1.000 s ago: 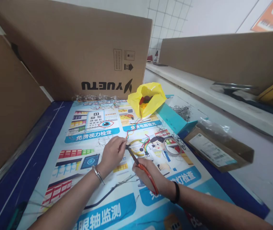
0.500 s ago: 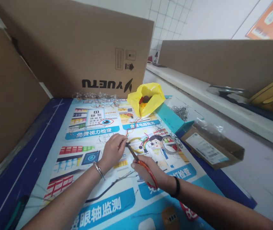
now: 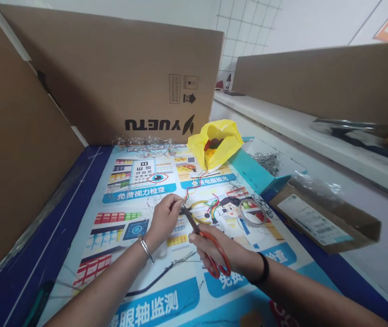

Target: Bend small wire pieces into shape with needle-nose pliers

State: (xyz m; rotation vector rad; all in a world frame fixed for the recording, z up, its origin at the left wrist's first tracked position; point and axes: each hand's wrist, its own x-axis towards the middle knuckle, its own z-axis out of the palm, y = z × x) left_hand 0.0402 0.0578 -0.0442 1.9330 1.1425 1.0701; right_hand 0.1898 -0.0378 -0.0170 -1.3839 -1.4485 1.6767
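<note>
My left hand (image 3: 164, 219), with a silver bangle on its wrist, is closed in a pinch on thin coloured cords (image 3: 197, 182). These red, yellow and green cords run back to an open yellow bag (image 3: 227, 152) with dark, red and yellow contents. In my right hand (image 3: 226, 247) are scissors (image 3: 191, 220) with orange-red handles. Their blade tips meet the cords right beside my left fingertips; whether they are cutting is too small to tell. Just behind the blades lie a yellow curved strand (image 3: 194, 213) and several short coloured cord pieces (image 3: 213, 203).
A roll of clear tape (image 3: 252, 212) lies right of the cord pieces. Tangled silver wire (image 3: 146, 144) sits at the back, below a large cardboard panel (image 3: 119, 77). An open brown box (image 3: 323, 222) stands at right. A dark wire bundle (image 3: 160, 268) rests near my left forearm.
The view has shifted slightly, so everything appears a little further right. Both hands stay together at the cords, and the scissors' handle loops show more plainly.
</note>
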